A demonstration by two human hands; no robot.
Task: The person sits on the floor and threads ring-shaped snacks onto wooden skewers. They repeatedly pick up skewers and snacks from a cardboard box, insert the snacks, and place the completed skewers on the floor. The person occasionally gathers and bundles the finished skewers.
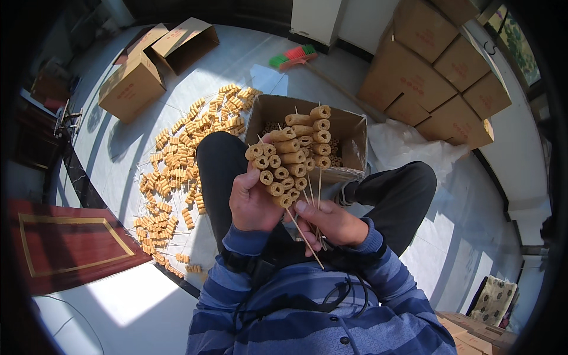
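Between my knees I hold a bunch of thin wooden skewers threaded with golden-brown, hollow rolls point(292, 158). My left hand point(254, 201) is closed around the left side of the bunch, its thumb pressed against the rolls. Lower down, my right hand point(333, 222) grips the bare sticks point(312, 204) of several skewers. One stick slants down past my right fingers toward my shirt. Just beyond the bunch stands an open cardboard box point(354, 131) with more rolls inside; the bunch hides part of it.
Many skewered rolls point(177, 155) lie heaped on the tiled floor at left. Empty cartons point(131, 89) stand far left, stacked cartons point(426, 77) far right. A red-green broom point(294, 56) lies behind the box, clear plastic sheeting point(408, 145) to its right. A dark red panel point(74, 242) is at left.
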